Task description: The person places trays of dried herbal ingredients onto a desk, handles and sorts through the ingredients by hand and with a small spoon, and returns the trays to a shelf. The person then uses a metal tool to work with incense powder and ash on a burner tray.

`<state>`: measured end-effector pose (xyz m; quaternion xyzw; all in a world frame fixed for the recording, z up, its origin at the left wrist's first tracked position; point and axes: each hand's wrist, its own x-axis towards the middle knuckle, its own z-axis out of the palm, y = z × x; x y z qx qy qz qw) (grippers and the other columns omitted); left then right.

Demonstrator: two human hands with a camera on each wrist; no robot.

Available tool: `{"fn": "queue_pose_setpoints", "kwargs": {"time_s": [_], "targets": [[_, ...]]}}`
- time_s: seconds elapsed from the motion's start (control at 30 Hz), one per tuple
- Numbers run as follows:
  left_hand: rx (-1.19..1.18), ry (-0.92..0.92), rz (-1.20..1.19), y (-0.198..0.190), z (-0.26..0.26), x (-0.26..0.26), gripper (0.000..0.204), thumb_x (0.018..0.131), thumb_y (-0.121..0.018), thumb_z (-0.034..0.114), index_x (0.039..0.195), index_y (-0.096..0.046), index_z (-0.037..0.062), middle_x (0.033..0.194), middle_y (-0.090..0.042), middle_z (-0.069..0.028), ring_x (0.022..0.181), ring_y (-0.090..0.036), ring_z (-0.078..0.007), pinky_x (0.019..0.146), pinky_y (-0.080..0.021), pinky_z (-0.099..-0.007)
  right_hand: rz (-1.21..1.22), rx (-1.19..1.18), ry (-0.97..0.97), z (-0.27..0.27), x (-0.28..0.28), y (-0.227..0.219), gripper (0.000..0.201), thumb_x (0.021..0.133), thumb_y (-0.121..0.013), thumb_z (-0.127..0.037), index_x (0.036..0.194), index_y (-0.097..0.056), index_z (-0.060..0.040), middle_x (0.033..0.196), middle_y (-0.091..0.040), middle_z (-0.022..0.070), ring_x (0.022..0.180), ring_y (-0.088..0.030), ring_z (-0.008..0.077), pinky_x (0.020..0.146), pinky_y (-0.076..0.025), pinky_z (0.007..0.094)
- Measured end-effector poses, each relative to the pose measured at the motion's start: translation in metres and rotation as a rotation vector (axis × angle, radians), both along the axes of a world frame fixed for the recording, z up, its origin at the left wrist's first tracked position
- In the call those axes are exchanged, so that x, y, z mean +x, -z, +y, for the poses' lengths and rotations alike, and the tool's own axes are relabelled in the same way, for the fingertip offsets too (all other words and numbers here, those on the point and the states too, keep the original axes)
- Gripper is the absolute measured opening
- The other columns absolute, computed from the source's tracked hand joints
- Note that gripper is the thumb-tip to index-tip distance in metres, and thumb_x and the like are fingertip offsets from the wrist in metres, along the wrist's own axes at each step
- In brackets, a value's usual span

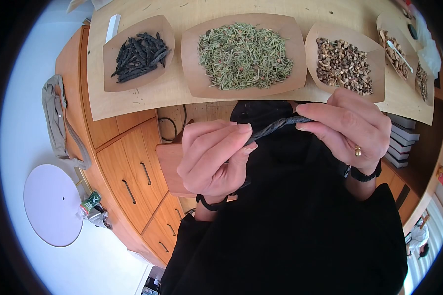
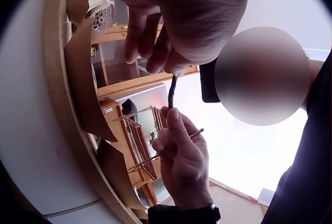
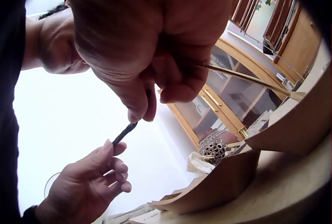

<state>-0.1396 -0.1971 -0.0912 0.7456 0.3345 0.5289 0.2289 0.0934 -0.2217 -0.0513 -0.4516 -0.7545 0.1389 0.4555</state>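
Note:
A dark, wrinkled, twisted dried stick (image 1: 280,126) stretches between both hands, over the person's lap in front of the table edge. My left hand (image 1: 215,156) pinches one end of it between thumb and fingertips. The other end is pinched by my right hand (image 1: 352,125). A thin brass-coloured rod (image 3: 249,77) with a flared tip also runs through the right hand, tucked under its curled fingers. Similar black dried pieces (image 1: 142,56) lie heaped in the left paper tray (image 1: 114,81), the tray nearest to the left hand.
Green-grey chopped herb (image 1: 244,56) fills the middle paper tray (image 1: 192,78). Brown chips (image 1: 343,66) lie in another tray (image 1: 316,32) just beyond the right hand. Further right, a white spoon (image 1: 398,55) rests on a tray. Wooden drawers (image 1: 133,182) stand below the table (image 1: 285,7).

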Motion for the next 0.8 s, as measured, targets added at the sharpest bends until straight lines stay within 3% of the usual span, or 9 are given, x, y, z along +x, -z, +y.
{"fn": "queue_pose_setpoints", "kwargs": {"time_s": [0.2, 0.3, 0.37, 0.4, 0.47, 0.67, 0.73, 0.8], "targets": [[-0.079, -0.015, -0.027, -0.002, -0.001, 0.004, 0.025, 0.076, -0.085, 0.000, 0.100, -0.079, 0.0023, 0.089, -0.076, -0.0080, 0.077, -0.067, -0.0236, 0.069, -0.053, -0.0302, -0.044, -0.008, 0.002, 0.000, 0.000, -0.004, 0.038, 0.071, -0.090, -0.008, 0.105, -0.078, 0.0014, 0.062, -0.055, 0.0034, 0.053, -0.050, 0.0170, 0.048, -0.034, 0.0311], [-0.115, -0.029, -0.027, -0.005, 0.007, -0.003, 0.024, 0.076, -0.084, -0.004, 0.099, -0.079, 0.0018, 0.089, -0.076, -0.0095, 0.075, -0.066, -0.0235, 0.069, -0.052, -0.0308, -0.091, -0.076, 0.037, -0.002, 0.000, -0.007, 0.043, 0.069, -0.092, -0.013, 0.108, -0.079, -0.0008, 0.064, -0.054, 0.0054, 0.056, -0.053, 0.0192, 0.051, -0.038, 0.0312], [-0.121, -0.190, 0.022, -0.001, 0.017, -0.020, 0.023, 0.079, -0.081, -0.005, 0.100, -0.079, 0.0017, 0.087, -0.074, -0.0103, 0.073, -0.065, -0.0235, 0.068, -0.051, -0.0309, -0.090, -0.130, 0.081, -0.003, 0.003, -0.010, 0.048, 0.069, -0.093, -0.016, 0.112, -0.078, -0.0005, 0.063, -0.051, 0.0031, 0.054, -0.046, 0.0179, 0.050, -0.034, 0.0314], [-0.246, -0.309, -0.023, 0.007, 0.021, -0.030, 0.020, 0.084, -0.077, -0.005, 0.102, -0.078, 0.0016, 0.088, -0.072, -0.0101, 0.075, -0.064, -0.0214, 0.070, -0.050, -0.0296, -0.072, -0.108, 0.067, -0.003, 0.007, -0.008, 0.051, 0.069, -0.093, -0.017, 0.114, -0.077, 0.0001, 0.062, -0.048, 0.0011, 0.053, -0.041, 0.0166, 0.049, -0.030, 0.0319], [-0.224, -0.390, 0.074, 0.011, 0.048, -0.059, 0.015, 0.101, -0.061, -0.001, 0.113, -0.070, -0.0052, 0.098, -0.069, -0.0082, 0.088, -0.066, -0.0147, 0.083, -0.052, -0.0255, -0.040, -0.076, 0.069, -0.002, 0.009, -0.005, 0.052, 0.069, -0.094, -0.017, 0.114, -0.076, 0.0004, 0.061, -0.047, 0.0007, 0.053, -0.040, 0.0164, 0.049, -0.030, 0.0320], [-0.209, -0.419, 0.171, -0.004, 0.125, -0.114, 0.020, 0.104, -0.062, 0.009, 0.119, -0.070, -0.0019, 0.100, -0.070, -0.0045, 0.087, -0.062, -0.0097, 0.082, -0.050, -0.0243, -0.043, -0.040, 0.104, -0.005, 0.016, -0.007, 0.052, 0.068, -0.094, -0.018, 0.114, -0.075, 0.0010, 0.061, -0.046, 0.0019, 0.053, -0.039, 0.0175, 0.050, -0.029, 0.0318], [-0.276, -0.461, 0.347, -0.008, 0.138, -0.118, 0.026, 0.103, -0.064, 0.014, 0.125, -0.069, 0.0004, 0.097, -0.069, -0.0033, 0.088, -0.060, -0.0103, 0.083, -0.049, -0.0259, -0.038, -0.039, 0.119, -0.008, 0.017, -0.004, 0.053, 0.068, -0.094, -0.019, 0.114, -0.075, 0.0012, 0.061, -0.046, 0.0023, 0.053, -0.039, 0.0180, 0.050, -0.030, 0.0320], [-0.202, -0.495, 0.389, -0.007, 0.137, -0.115, 0.029, 0.101, -0.068, 0.016, 0.126, -0.069, 0.0018, 0.101, -0.069, -0.0045, 0.093, -0.061, -0.0128, 0.085, -0.049, -0.0281, -0.011, -0.039, 0.126, -0.011, 0.020, 0.001, 0.042, 0.083, -0.086, -0.026, 0.111, -0.075, 0.0031, 0.062, -0.048, 0.0029, 0.053, -0.041, 0.0176, 0.051, -0.031, 0.0318]]}}
